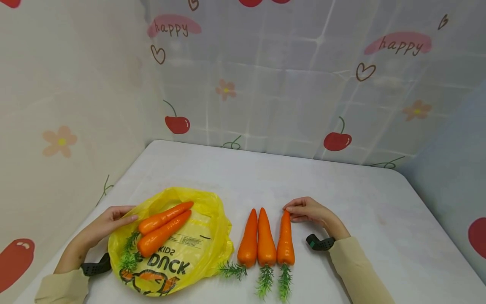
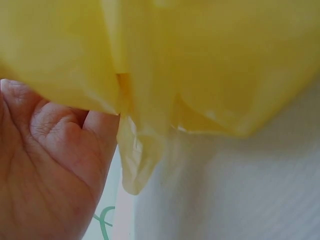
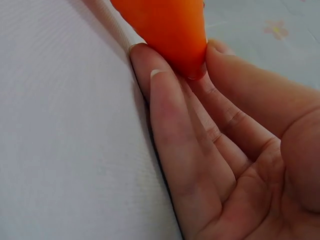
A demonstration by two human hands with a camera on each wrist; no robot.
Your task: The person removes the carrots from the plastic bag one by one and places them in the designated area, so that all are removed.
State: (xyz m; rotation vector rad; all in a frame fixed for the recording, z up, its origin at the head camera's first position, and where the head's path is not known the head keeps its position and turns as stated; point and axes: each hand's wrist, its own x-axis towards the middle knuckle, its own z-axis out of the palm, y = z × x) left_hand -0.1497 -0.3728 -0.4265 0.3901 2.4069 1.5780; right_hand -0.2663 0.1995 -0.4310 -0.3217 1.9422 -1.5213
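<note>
A yellow plastic bag (image 1: 212,253) lies with its mouth spread wide, and two carrots (image 1: 163,233) with green tops rest on it, side by side. My left hand (image 1: 108,226) grips the bag's left edge, thumb over the rim; in the left wrist view the yellow film (image 2: 150,65) hides its fingertips. To the right of the bag, three carrots lie in a row, tips pointing away and green tops toward me. At the rightmost carrot (image 1: 285,242), my right hand (image 1: 309,211) pinches the narrow tip between thumb and fingers, seen close in the right wrist view.
The left carrot (image 1: 248,242) and middle carrot (image 1: 266,242) of the row lie close together, the left one's leaves near the bag. Everything sits on a white table (image 1: 379,219). Printed curtains (image 1: 281,97) stand behind it and along both sides. Each wrist wears a black band (image 1: 320,243).
</note>
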